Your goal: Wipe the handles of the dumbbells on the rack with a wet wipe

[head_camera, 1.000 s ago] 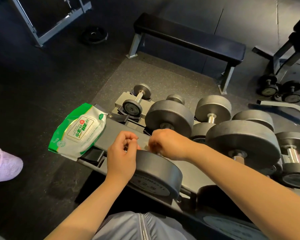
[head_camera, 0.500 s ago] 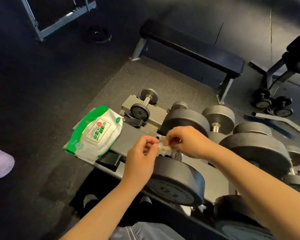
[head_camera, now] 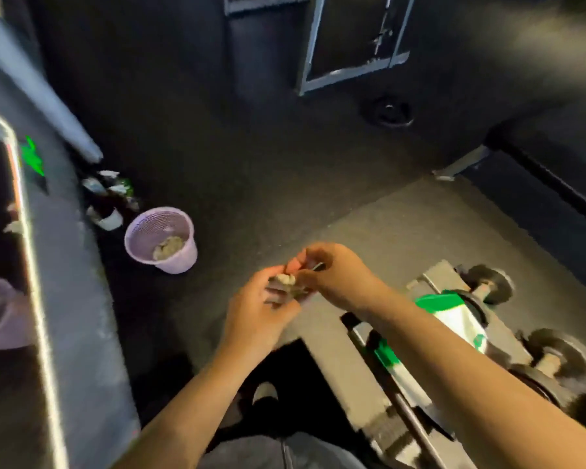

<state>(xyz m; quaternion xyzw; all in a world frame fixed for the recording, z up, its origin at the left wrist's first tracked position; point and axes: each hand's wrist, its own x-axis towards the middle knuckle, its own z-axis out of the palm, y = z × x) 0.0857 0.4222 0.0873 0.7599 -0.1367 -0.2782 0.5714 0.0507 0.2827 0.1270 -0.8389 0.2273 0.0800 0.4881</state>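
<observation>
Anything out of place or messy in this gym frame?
Yes: loose litter lies on the floor by the wall, outside the purple basket, which already holds crumpled wipes. Both hands pinch a balled-up wipe. The frame is motion-blurred.

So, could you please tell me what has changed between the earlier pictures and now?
Both hands, the left hand and the right hand, have lifted off the dumbbell rack and moved left, holding a crumpled wipe between them. The view swung left, showing the purple bin. The wipes pack stays on the rack.
</observation>
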